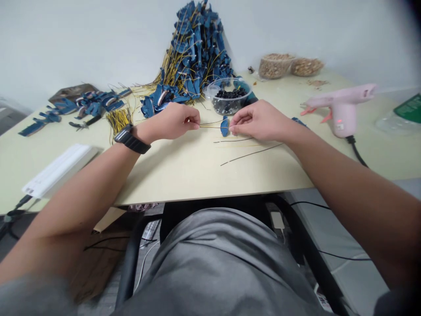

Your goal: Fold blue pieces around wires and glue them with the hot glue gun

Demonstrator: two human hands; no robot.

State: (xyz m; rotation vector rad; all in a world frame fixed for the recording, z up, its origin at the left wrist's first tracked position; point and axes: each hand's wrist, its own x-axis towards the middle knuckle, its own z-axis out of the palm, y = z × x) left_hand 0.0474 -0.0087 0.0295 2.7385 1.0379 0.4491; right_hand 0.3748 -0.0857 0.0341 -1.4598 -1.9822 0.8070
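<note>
My left hand (184,117) is closed in a pinch on the ends of thin wires (210,127), one yellowish and one dark, that stretch to the right. On them, just beside my right fingertips, sits a small curved blue piece (224,126). My right hand (253,120) pinches the wire at that piece's right side; whether its fingers also touch the blue piece is unclear. Beneath my right hand, several loose dark wires (243,156) lie on the table. Right behind the hands stands a clear round tub (226,105) of small black pieces.
A tall heap of blue pieces on yellow wires (197,48) leans against the wall. Left are more blue pieces (95,103), pliers (84,124), a yellow wire bundle (119,120) and a white power strip (61,169). Right are a pink glue gun (344,105), a bottle (406,114) and bagged tan bits (275,66).
</note>
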